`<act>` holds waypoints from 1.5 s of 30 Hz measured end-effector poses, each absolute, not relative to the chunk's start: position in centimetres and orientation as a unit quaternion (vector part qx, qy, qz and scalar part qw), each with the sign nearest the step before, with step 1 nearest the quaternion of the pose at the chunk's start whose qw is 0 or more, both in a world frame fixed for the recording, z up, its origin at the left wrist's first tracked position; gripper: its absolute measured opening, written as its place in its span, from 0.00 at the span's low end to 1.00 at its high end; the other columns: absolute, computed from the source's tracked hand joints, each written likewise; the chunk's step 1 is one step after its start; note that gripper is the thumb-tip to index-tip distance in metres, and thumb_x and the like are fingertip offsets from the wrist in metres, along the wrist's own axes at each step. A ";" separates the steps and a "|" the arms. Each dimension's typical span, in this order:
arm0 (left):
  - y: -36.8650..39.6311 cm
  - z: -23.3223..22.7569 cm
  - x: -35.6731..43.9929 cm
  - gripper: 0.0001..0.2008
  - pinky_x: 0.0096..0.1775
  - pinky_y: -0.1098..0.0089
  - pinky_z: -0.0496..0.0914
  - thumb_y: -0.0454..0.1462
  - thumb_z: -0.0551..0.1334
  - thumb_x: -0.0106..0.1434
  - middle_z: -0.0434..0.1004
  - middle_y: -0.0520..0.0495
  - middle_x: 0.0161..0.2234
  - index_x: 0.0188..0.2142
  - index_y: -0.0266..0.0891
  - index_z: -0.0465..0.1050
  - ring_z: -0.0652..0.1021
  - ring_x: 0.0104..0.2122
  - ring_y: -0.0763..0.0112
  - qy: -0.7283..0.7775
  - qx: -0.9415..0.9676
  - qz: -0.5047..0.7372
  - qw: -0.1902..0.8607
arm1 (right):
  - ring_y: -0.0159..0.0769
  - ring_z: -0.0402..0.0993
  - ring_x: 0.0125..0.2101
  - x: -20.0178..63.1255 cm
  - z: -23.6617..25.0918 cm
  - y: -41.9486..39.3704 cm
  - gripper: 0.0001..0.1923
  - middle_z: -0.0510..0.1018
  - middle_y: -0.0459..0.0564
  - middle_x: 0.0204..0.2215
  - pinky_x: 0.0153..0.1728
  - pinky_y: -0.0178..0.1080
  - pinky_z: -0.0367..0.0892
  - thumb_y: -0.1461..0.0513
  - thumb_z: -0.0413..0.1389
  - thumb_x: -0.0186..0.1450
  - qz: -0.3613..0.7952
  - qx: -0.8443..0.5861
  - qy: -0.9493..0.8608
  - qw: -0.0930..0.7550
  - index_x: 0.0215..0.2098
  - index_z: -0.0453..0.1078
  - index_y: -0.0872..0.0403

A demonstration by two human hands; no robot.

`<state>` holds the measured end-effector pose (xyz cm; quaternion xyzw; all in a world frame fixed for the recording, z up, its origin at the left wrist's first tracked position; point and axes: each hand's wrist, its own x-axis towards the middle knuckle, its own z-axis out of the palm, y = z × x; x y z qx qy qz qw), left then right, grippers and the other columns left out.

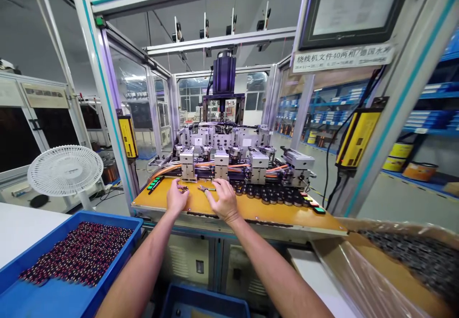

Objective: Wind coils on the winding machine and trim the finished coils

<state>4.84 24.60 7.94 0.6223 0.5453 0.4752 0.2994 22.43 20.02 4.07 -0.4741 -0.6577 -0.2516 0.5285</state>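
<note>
Both hands rest on the yellow-orange machine desk.
Left hand curls over small dark coil parts, grip unclear; right hand lies flat, open, empty, partly hiding slim green-handled pliers.

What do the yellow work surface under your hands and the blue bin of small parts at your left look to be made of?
The yellow work surface looks like laminated or phenolic board: flat, matte, with a pale edge layer. The blue bin looks like moulded plastic: uniform colour, thick rounded rim, slight sheen. Both hands, left hand and right hand, rest on the board.
</note>
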 end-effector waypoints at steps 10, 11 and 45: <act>6.9 6.1 -3.1 0.28 0.45 0.67 0.77 0.32 0.70 0.53 0.82 0.45 0.42 0.52 0.43 0.66 0.82 0.42 0.66 0.331 0.598 0.604 0.410 | 0.39 0.75 0.41 20.2 7.0 15.9 0.14 0.77 0.53 0.41 0.45 0.46 0.71 0.54 0.53 0.72 0.015 -0.505 -0.668 0.546 0.43 0.72 0.58; 5.4 5.8 -3.7 0.27 0.44 0.70 0.77 0.30 0.70 0.54 0.82 0.47 0.41 0.52 0.46 0.67 0.82 0.41 0.69 0.310 0.603 0.613 0.405 | 0.38 0.76 0.38 19.5 7.5 14.1 0.16 0.79 0.53 0.38 0.42 0.44 0.72 0.54 0.50 0.73 0.060 -0.498 -0.679 0.536 0.42 0.73 0.58; -0.7 2.8 -5.1 0.27 0.43 0.75 0.79 0.30 0.68 0.60 0.85 0.50 0.44 0.55 0.56 0.70 0.84 0.41 0.69 0.240 0.592 0.605 0.475 | 0.32 0.61 0.29 11.8 4.3 -3.9 0.23 0.65 0.44 0.26 0.33 0.35 0.58 0.45 0.62 0.61 0.614 -0.366 -0.472 0.516 0.29 0.64 0.54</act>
